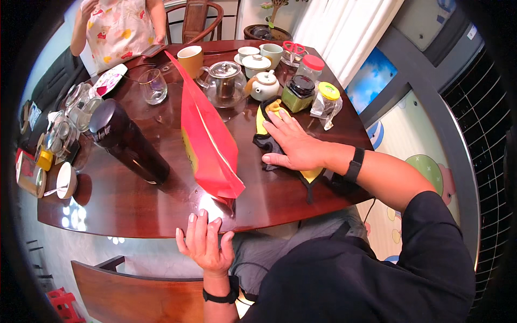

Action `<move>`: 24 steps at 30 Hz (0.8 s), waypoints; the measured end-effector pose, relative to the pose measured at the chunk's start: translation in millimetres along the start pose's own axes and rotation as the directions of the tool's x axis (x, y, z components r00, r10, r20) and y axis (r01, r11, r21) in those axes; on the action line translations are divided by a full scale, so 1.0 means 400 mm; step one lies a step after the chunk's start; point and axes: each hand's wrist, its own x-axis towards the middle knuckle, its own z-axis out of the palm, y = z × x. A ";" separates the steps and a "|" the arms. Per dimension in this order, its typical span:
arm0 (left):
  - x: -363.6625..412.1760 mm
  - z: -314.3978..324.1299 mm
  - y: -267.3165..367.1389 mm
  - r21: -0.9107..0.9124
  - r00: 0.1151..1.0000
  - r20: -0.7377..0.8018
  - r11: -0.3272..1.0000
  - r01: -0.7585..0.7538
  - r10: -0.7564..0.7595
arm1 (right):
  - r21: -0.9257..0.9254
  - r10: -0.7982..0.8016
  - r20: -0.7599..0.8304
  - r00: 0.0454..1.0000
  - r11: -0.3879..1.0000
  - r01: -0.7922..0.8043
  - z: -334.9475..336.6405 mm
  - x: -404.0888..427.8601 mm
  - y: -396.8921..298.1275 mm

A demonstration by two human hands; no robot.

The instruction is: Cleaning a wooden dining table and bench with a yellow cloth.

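Observation:
My right hand point(293, 145) lies flat on a yellow and dark grey cloth point(268, 141) on the polished wooden table point(258, 210). Its fingers are stretched out over the fabric, and the thumb sits apart; part of the cloth is hidden under the palm. At the table's front edge my left hand point(206, 242) is palm up, fingers spread, holding nothing. Just beyond its fingertips stands a red paper bag point(210, 141), narrow side towards me. A tall black flask point(129, 141) stands left of the bag.
Beyond the cloth are a green-filled jar point(299, 93), a yellow-lidded jar point(327, 99), a white teapot point(264, 85) and a glass teapot point(225, 84). A stemless glass point(153, 87) and white bowl point(66, 180) stand leftward. Across the table, a person point(121, 32) holds a phone-like device point(154, 50).

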 end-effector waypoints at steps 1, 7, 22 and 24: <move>0.015 -0.019 0.006 -0.094 0.997 0.039 0.993 0.070 -0.067 | -0.021 0.023 -0.001 1.000 1.000 -0.023 -0.002 0.007 -0.003; 0.218 -0.067 0.095 -0.469 0.958 -0.009 0.848 0.248 -0.286 | -0.033 0.064 0.020 0.998 0.997 -0.063 0.003 0.034 -0.023; 0.244 0.060 0.099 -0.352 0.920 -0.105 0.879 0.321 -0.378 | -0.130 0.063 -0.037 0.997 0.989 -0.067 -0.022 0.041 0.009; 0.222 0.056 0.099 -0.308 0.904 -0.170 0.892 0.330 -0.393 | -0.101 0.034 -0.079 0.996 0.994 -0.042 0.001 0.032 0.020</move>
